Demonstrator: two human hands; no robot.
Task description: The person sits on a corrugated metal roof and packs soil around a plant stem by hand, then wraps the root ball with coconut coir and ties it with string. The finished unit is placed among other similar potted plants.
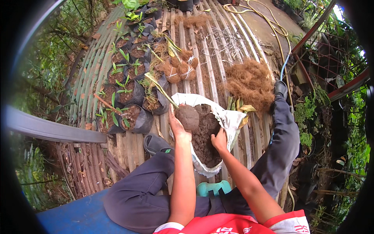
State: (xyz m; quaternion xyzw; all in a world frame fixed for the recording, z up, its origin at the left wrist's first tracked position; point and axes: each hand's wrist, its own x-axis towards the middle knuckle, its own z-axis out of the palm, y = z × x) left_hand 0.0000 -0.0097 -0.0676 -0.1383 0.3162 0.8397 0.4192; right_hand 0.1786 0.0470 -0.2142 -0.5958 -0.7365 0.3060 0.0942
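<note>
One round brown mud ball (187,118) is cupped in the left hand (180,128), fingers curved! A white plastic sack (230,119) is touched by the right hand (220,140), finger grip unclear.

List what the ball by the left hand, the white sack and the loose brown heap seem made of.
Ball: likely damp soil or clay; matte, grey-brown, packed fairly smooth.
Sack: probably plastic, perhaps woven; white, slightly glossy, with crisp creases.
Heap: plant fibre, possibly coconut; dull, dry-looking, in tangled strands.
</note>
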